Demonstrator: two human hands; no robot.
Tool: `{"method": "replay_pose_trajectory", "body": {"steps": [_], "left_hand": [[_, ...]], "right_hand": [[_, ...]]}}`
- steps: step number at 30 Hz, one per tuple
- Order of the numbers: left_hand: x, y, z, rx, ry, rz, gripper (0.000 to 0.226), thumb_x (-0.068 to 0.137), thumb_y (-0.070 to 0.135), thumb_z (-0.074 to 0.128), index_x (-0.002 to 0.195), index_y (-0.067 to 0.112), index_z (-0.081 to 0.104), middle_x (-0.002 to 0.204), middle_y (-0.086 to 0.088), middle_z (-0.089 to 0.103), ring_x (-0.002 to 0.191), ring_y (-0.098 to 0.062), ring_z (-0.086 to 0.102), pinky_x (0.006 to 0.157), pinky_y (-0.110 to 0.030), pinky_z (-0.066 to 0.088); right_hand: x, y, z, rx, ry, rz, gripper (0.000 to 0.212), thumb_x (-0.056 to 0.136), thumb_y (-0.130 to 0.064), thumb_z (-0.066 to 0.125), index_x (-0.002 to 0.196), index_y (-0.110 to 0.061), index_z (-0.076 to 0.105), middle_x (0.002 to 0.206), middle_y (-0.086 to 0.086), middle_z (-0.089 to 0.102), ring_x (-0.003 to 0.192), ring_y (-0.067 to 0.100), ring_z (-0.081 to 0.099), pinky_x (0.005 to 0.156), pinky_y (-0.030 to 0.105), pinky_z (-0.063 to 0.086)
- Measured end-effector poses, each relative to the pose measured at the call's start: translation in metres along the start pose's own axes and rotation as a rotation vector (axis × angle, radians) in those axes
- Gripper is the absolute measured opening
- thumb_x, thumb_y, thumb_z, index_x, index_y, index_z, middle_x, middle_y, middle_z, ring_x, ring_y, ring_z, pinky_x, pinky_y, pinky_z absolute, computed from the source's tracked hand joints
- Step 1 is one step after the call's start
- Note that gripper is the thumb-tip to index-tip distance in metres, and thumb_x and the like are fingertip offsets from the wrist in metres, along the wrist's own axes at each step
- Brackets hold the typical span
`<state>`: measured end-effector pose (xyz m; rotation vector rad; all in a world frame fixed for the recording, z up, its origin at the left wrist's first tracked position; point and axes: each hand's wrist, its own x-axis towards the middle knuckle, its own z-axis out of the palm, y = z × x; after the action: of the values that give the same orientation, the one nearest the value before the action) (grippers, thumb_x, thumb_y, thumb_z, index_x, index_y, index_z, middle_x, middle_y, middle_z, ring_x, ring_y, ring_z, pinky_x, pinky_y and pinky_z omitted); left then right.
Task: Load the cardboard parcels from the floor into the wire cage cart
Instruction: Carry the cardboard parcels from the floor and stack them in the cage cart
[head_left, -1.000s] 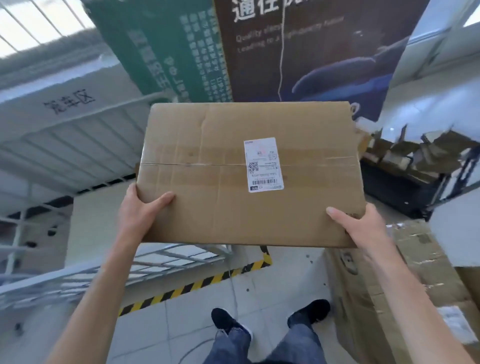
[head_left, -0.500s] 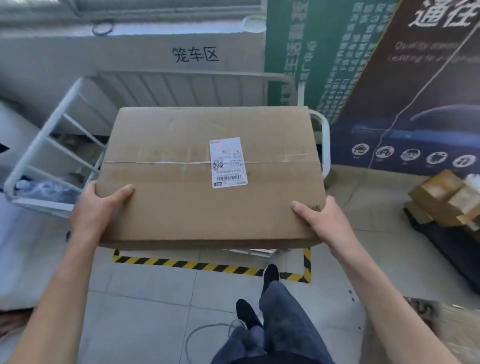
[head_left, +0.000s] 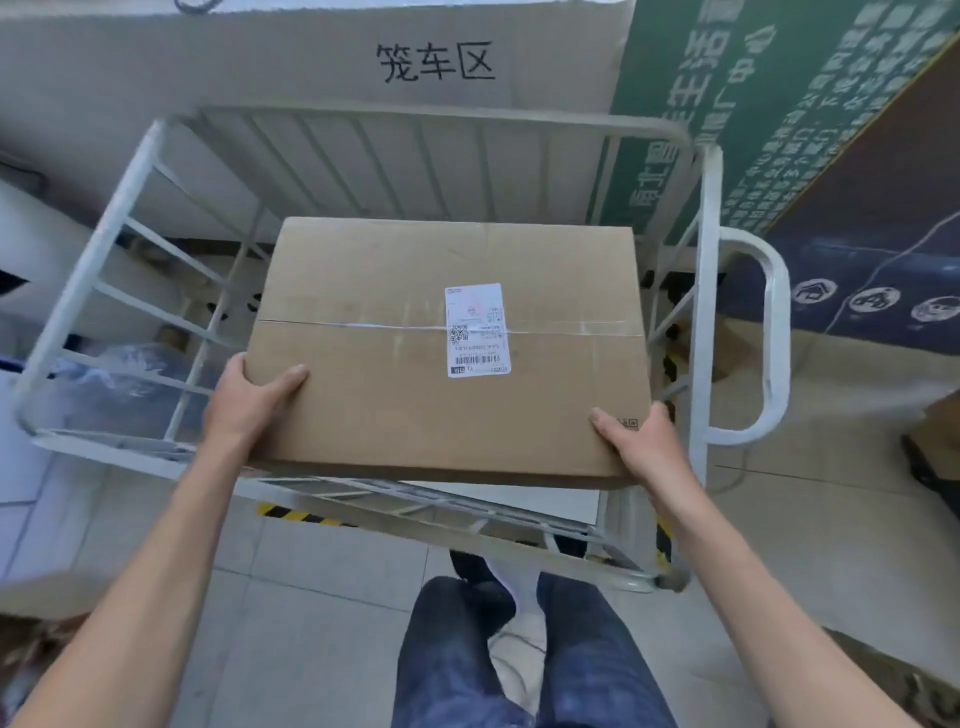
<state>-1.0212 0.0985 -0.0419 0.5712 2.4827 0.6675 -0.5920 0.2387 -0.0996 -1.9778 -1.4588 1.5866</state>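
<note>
Left hand (head_left: 249, 400) clamps the near-left corner of the cardboard parcel (head_left: 415, 395), thumb on top and fingers wrapped under; right hand (head_left: 636, 441) does the same at the near-right corner. Parcel is carried flat, shipping label (head_left: 477, 330) up, tape seam running left-right. Change over the last second: the view has swung from the banner wall onto the wire cage cart (head_left: 675, 136), and the parcel, half a second ago in front of the cart, now hangs above its open top, inside the frame outline, apparently above rim height. So transport looks done; what's left is the lowering and release. Clearances: the parcel's right edge sits just beside the cart's right upright (head_left: 707, 312), the tight side; left side has plenty of room to the left rail (head_left: 88, 270); far edge stands clear of the barred back panel. Near edge is about over the cart's low front rail (head_left: 415, 499). Push handle (head_left: 774, 338) sticks out past the right upright, no conflict. Something pale and plastic-wrapped (head_left: 130, 364) lies low by the left side; can't tell if it's inside or behind the bars. Cart floor is hidden under the parcel. I'd shift slightly left before dropping, and watch the right knuckles against that upright.
</note>
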Motion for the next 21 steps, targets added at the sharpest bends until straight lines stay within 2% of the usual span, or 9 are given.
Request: {"method": "replay_pose_trajectory", "body": {"steps": [4, 7, 10, 15, 19, 21], "left_hand": [[0.064, -0.021, 0.056, 0.043, -0.134, -0.025, 0.052, 0.078, 0.050, 0.078, 0.113, 0.022, 0.053, 0.123, -0.010, 0.066, 0.109, -0.029, 0.063, 0.092, -0.042, 0.048], [0.105, -0.044, 0.107, 0.109, -0.291, -0.060, 0.058, 0.082, 0.048, 0.075, 0.125, 0.015, 0.053, 0.128, -0.011, 0.064, 0.113, -0.031, 0.062, 0.099, -0.047, 0.048], [0.138, -0.069, 0.156, 0.121, -0.417, -0.081, 0.058, 0.081, 0.047, 0.074, 0.127, 0.017, 0.054, 0.126, -0.007, 0.065, 0.107, -0.026, 0.062, 0.094, -0.041, 0.050], [0.171, -0.115, 0.232, 0.179, -0.504, -0.124, 0.061, 0.081, 0.046, 0.075, 0.130, 0.018, 0.053, 0.126, -0.006, 0.066, 0.111, -0.027, 0.062, 0.087, -0.035, 0.046], [0.191, -0.149, 0.290, 0.191, -0.557, -0.146, 0.063, 0.083, 0.046, 0.073, 0.135, 0.018, 0.048, 0.130, -0.007, 0.063, 0.114, -0.028, 0.061, 0.096, -0.040, 0.048], [0.202, -0.165, 0.320, 0.198, -0.569, -0.150, 0.065, 0.085, 0.046, 0.070, 0.137, 0.017, 0.045, 0.133, -0.007, 0.061, 0.116, -0.030, 0.060, 0.099, -0.044, 0.047]], "right_hand": [[0.040, 0.036, 0.036, 0.017, 0.003, 0.149, 0.057, 0.083, -0.045, 0.075, 0.119, -0.019, 0.041, 0.118, 0.001, 0.055, 0.102, 0.019, 0.054, 0.085, 0.036, 0.046], [0.068, 0.068, 0.058, -0.006, 0.026, 0.284, 0.063, 0.083, -0.040, 0.077, 0.130, -0.010, 0.049, 0.128, 0.007, 0.060, 0.114, 0.026, 0.058, 0.098, 0.044, 0.048], [0.096, 0.102, 0.078, -0.034, 0.045, 0.370, 0.061, 0.084, -0.036, 0.077, 0.133, -0.010, 0.053, 0.132, 0.011, 0.062, 0.120, 0.030, 0.058, 0.104, 0.047, 0.045], [0.135, 0.152, 0.101, -0.085, 0.082, 0.455, 0.050, 0.085, -0.030, 0.077, 0.126, -0.007, 0.061, 0.125, 0.013, 0.066, 0.114, 0.031, 0.061, 0.091, 0.034, 0.045], [0.170, 0.192, 0.113, -0.107, 0.069, 0.494, 0.055, 0.086, -0.031, 0.076, 0.130, -0.005, 0.054, 0.128, 0.015, 0.063, 0.118, 0.033, 0.059, 0.101, 0.044, 0.046], [0.189, 0.215, 0.119, -0.112, 0.060, 0.486, 0.057, 0.088, -0.029, 0.075, 0.133, -0.003, 0.051, 0.130, 0.015, 0.062, 0.120, 0.032, 0.057, 0.104, 0.045, 0.044]]}}
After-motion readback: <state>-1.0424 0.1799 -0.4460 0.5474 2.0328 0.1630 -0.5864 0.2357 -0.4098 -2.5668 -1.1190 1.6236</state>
